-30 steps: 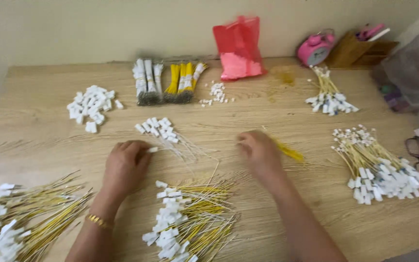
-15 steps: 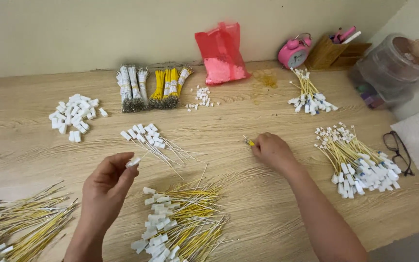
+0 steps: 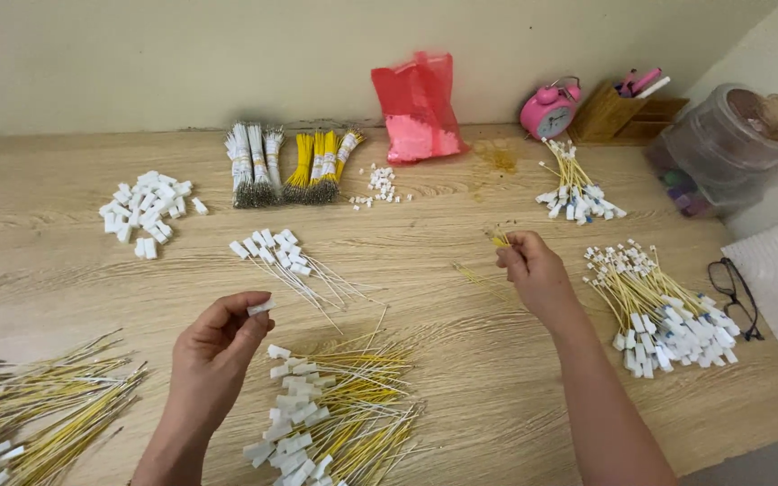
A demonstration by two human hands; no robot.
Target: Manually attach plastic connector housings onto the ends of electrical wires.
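White connector (image 3: pixel 260 308) at left hand (image 3: pixel 213 355) fingertips

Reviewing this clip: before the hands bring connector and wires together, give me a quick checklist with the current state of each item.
1. Left hand holds a white connector at its fingertips: ok.
2. Right hand pinches yellow wires, tips showing above the fingers: ok.
3. Wire count in the right hand: cannot tell, too small.
4. Connector opening turned toward the wires: cannot tell.
5. Space between the hands free of obstacles: ok; only a loose yellow wire lies flat on the wooden table.
6. Pile of finished yellow-wire assemblies lies below the hands, not between them: ok.
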